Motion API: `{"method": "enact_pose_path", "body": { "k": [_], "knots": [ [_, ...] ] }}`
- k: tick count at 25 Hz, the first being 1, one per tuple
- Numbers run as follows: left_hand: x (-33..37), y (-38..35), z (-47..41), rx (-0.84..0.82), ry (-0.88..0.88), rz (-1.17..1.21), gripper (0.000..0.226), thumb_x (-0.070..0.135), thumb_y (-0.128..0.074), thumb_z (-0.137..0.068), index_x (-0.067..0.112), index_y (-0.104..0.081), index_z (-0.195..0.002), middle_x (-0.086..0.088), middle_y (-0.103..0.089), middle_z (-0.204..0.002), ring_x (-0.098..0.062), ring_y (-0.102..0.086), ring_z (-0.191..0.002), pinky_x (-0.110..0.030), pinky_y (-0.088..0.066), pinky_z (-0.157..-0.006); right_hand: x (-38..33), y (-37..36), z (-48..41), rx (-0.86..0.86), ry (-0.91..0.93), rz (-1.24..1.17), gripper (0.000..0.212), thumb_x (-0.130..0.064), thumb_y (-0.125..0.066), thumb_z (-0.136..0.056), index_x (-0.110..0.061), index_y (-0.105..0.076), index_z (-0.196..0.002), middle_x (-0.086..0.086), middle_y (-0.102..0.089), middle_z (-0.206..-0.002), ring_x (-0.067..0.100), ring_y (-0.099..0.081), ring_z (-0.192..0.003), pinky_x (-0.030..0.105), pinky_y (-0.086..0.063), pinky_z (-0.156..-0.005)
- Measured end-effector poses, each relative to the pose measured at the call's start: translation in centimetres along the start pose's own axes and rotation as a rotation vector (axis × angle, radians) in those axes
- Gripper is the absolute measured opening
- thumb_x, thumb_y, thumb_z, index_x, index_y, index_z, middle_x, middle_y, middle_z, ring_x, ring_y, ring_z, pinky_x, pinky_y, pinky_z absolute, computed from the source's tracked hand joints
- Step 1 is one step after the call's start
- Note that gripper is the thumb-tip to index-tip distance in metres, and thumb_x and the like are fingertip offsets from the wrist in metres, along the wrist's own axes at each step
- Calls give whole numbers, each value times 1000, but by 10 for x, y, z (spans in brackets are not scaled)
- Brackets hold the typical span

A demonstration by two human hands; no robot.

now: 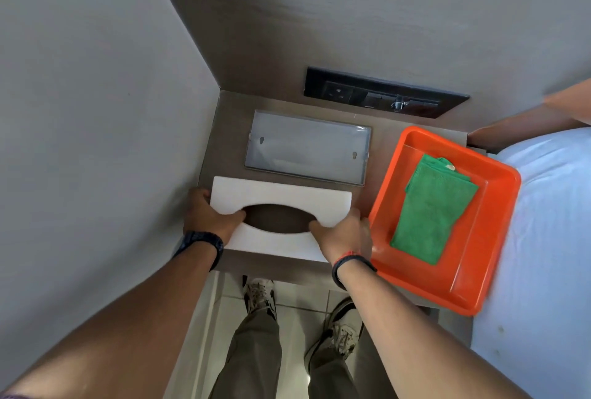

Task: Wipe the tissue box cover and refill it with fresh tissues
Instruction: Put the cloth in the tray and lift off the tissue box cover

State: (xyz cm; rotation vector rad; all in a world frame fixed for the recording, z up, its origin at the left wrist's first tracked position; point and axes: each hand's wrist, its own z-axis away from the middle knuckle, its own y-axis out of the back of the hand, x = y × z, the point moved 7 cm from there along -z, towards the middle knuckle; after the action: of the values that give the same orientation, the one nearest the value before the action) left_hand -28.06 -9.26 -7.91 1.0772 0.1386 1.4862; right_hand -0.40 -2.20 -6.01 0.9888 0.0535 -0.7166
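A white tissue box cover (281, 194) with an oval opening lies at the front of the brown bedside shelf (230, 130). Through the opening I see only the brown surface. My left hand (208, 216) grips the cover's left end, thumb at the opening's edge. My right hand (343, 234) grips its right end, thumb on the opening's rim. Behind the cover lies a clear grey plastic back plate (307, 146) with two keyhole slots. A folded green cloth (431, 207) rests in an orange tray (499, 238) to the right.
A grey wall stands close on the left. A dark socket panel (380, 93) sits in the wood wall behind the shelf. The orange tray overhangs the shelf's front right edge. A bed with a white sheet (543, 254) is at the right. My shoes and tiled floor are below.
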Motion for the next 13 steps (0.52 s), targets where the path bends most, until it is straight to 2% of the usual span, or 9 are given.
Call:
{"method": "enact_pose_path", "body": {
  "k": [4, 7, 8, 10, 11, 13],
  "knots": [
    [-4, -6, -3, -22, -16, -17, 68, 27, -86, -58, 22, -39, -107, -3, -54, -104, -26, -56, -91, -33, -46, -69, 5, -10, -4, -20, -16, 17, 65, -42, -76, -65, -4, -54, -113, 18, -61, -110, 37, -61, -99, 32, -42, -69],
    [12, -4, -4, -16, -132, -83, 85, 45, -84, -54, 18, -43, -123, -6, -53, -122, -27, -52, -109, -42, -48, -89, -4, 1, -5, 33, 47, 49, 67, -48, -73, -70, -4, -53, -116, 19, -64, -109, 37, -63, -100, 35, -47, -71],
    [23, -2, -2, 17, -218, -151, 90, 54, -79, -54, 19, -41, -128, -8, -50, -128, -28, -48, -116, -44, -45, -94, -12, 8, -4, 79, 134, 49, 69, -48, -71, -73, -4, -50, -122, 19, -62, -114, 38, -61, -105, 35, -48, -76],
    [49, -2, 6, 56, -382, -282, 96, 63, -69, -59, 20, -31, -137, -11, -40, -141, -29, -36, -128, -47, -36, -103, -30, 22, 2, 132, 369, 77, 75, -45, -65, -81, -4, -39, -138, 22, -49, -136, 37, -47, -127, 39, -44, -97],
    [61, -5, 11, 49, -445, -326, 98, 64, -66, -62, 21, -26, -140, -12, -35, -146, -30, -30, -133, -48, -33, -106, -36, 27, 5, 123, 475, 155, 76, -43, -60, -84, -4, -32, -144, 23, -39, -145, 38, -35, -137, 42, -37, -109],
    [86, -12, 21, 30, -570, -395, 97, 62, -67, -65, 20, -25, -142, -15, -31, -149, -33, -27, -135, -52, -29, -107, -39, 38, 8, 122, 619, 354, 77, -43, -52, -89, -9, -19, -151, 22, -22, -156, 37, -16, -146, 45, -23, -117]
  ]
}}
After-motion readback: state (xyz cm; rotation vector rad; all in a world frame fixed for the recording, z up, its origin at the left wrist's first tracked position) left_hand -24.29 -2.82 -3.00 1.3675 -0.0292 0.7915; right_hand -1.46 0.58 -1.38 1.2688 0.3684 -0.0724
